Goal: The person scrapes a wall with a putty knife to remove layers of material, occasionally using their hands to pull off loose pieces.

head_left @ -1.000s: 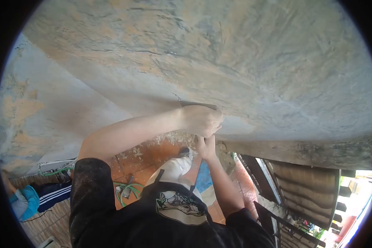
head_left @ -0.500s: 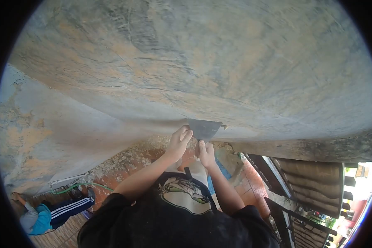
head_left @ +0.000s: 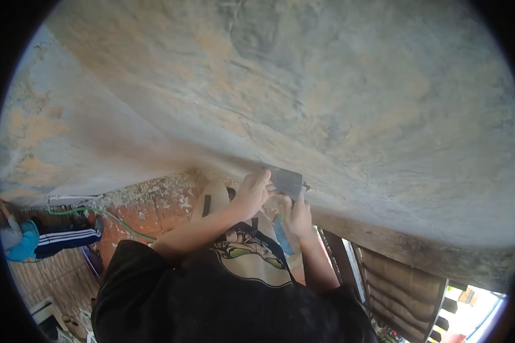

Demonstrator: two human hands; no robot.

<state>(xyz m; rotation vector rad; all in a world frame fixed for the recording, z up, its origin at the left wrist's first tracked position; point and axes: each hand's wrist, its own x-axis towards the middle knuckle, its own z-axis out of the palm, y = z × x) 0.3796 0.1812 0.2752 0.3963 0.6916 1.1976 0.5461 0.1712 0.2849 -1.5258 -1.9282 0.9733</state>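
Observation:
A putty knife (head_left: 286, 182) with a wide dark blade is held against the patchy wall (head_left: 349, 126), its far edge right at the surface. My left hand (head_left: 253, 193) pinches the blade's left corner between thumb and fingers. Below the blade, my right hand (head_left: 298, 216) is closed at the handle end, which its fingers mostly hide. A small bit sticks out from the wall beside the blade's right corner. Bare, scraped patches show on the wall around both hands.
Peeled flakes lie on the reddish tiled floor (head_left: 126, 228) at the wall's foot. A green hose (head_left: 120, 222) crosses it. At the far left another person (head_left: 57, 240) in striped trousers reaches to the wall. Brown slatted panels (head_left: 397, 280) stand at lower right.
My view has turned, so the wall edge now slants down to the right. The blade has tilted in my hands, and both hands still hold the putty knife.

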